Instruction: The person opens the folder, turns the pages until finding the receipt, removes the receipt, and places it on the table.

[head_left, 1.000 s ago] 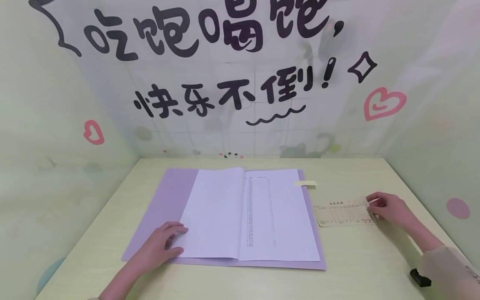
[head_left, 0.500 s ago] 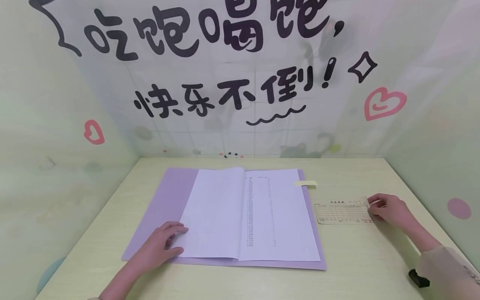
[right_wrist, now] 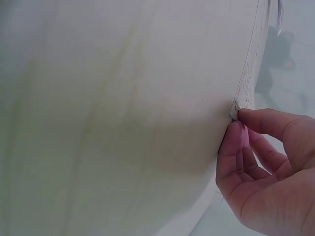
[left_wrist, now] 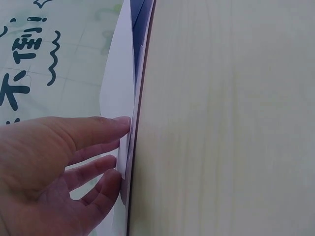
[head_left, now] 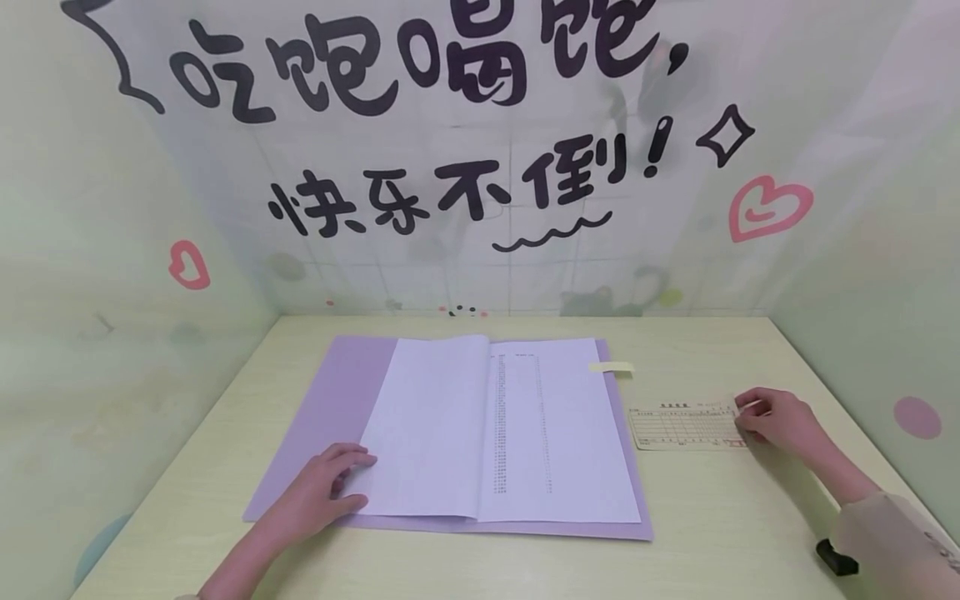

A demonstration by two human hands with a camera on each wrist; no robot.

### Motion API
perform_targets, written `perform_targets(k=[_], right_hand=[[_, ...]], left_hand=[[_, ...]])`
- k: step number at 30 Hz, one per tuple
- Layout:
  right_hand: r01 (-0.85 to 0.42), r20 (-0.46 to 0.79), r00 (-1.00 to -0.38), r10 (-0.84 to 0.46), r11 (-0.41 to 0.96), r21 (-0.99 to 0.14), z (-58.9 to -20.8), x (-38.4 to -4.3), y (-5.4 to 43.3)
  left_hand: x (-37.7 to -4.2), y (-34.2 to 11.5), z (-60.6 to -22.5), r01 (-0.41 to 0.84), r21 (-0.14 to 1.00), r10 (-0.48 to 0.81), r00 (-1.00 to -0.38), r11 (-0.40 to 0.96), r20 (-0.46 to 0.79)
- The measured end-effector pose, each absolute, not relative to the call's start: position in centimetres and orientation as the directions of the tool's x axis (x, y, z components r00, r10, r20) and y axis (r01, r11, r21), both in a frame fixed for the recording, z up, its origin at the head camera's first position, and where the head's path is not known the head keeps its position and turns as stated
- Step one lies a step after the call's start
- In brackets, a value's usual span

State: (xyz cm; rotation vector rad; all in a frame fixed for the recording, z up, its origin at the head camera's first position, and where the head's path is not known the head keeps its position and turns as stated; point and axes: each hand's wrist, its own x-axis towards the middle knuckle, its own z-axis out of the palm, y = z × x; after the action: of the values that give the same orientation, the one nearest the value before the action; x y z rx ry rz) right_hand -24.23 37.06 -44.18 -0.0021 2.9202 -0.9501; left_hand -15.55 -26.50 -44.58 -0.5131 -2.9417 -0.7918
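A purple folder (head_left: pixel 358 383) lies spread on the table, with white pages inside. My left hand (head_left: pixel 311 492) rests on the lower left corner of the blank left page (head_left: pixel 427 425), its fingers loosely bent; in the left wrist view the thumb (left_wrist: pixel 106 129) and fingertips touch the pages' edge. The right page (head_left: pixel 581 442) carries a printed list. My right hand (head_left: pixel 783 423) pinches the right end of a printed receipt slip (head_left: pixel 682 427) between thumb and fingers, to the right of the folder. The right wrist view has the slip (right_wrist: pixel 246 88) nearly edge-on.
A pale yellow sticky tab (head_left: pixel 615 367) juts from the folder's right edge. Near the right sleeve lies a small black object (head_left: pixel 836 558), its kind unclear. Printed sheets form the walls (head_left: pixel 450 275) at the table's back and sides.
The receipt slip has straightened a little, and its lower edge has shifted slightly up. My right hand has moved very slightly with it. The left hand and folder have stayed put.
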Motion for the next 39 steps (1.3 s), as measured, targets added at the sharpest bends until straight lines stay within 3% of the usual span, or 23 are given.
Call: perform_targets(k=[10, 27, 39], right_hand=[[0.004, -0.028, -0.999, -0.015, 0.815, -0.58, -44.2, -23.9, 36.8], [0.026, -0.036, -0.999, 0.005, 0.799, -0.601, -43.6, -23.6, 36.8], [-0.012, -0.009, -1.0, -0.022, 0.795, -0.607, -43.1, -23.3, 36.6]], left_hand=[[-15.6, -26.8, -44.3, 0.306, 0.489, 0.299, -0.95, 0.817, 0.094], [-15.8, -26.0, -44.1, 0.371, 0.386, 0.302, -0.926, 0.844, 0.228], [-16.5, -25.2, -43.4, 0.33, 0.47, 0.282, -0.944, 0.819, 0.171]])
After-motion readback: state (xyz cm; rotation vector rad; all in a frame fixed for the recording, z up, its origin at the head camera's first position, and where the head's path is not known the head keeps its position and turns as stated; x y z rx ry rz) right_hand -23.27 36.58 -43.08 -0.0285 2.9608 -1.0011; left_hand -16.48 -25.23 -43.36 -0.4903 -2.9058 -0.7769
